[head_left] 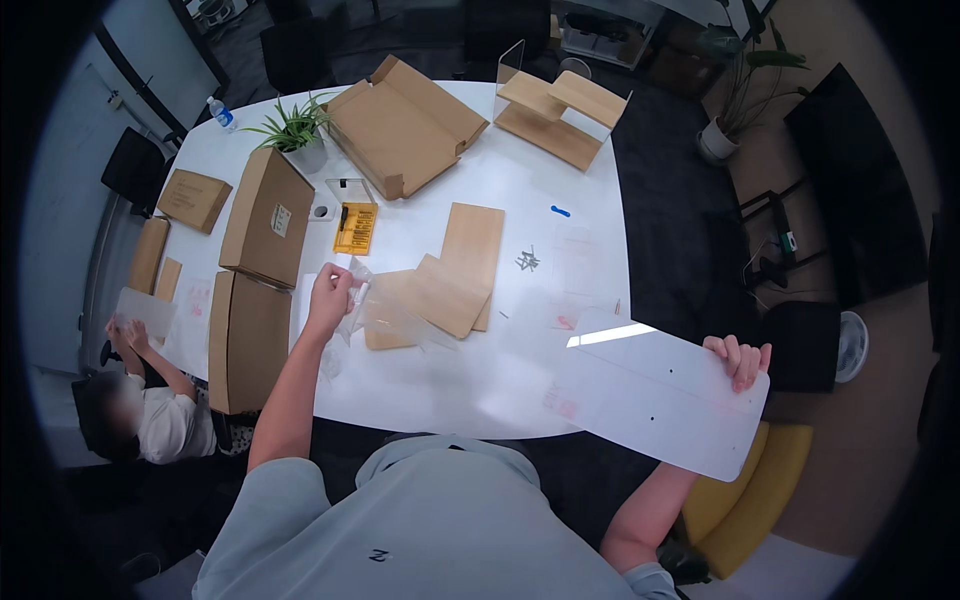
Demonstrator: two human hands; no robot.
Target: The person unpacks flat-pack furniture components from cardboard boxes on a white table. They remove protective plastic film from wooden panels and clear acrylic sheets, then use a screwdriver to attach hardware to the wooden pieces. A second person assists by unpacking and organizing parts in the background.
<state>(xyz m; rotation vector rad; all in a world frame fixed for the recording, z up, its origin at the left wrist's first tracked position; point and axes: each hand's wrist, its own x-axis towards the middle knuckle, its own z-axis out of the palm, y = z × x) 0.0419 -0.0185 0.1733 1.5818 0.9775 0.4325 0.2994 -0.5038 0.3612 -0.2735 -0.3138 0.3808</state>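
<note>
- White panel (655,400) is hanging off the near right corner of the white table (560,160), with the right hand (738,358) curling its fingers closed over the panel's far right edge.
- Left hand (330,295) is pinching a clear plastic bag (385,315) shut-fingered above the table's near left part.
- Wooden boards (455,275) are lying just right of that bag.
- Cardboard boxes (260,260) are sitting along the table's left side.
- Another person (150,410) is sitting beyond the table's left edge.

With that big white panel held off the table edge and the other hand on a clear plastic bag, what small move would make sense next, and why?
Probably bring the long white panel back over the white table and lay it flat. The right hand pinches only its far corner, so most of it hangs unsupported past the edge, while the left hand is busy with the clear plastic bag.
</note>
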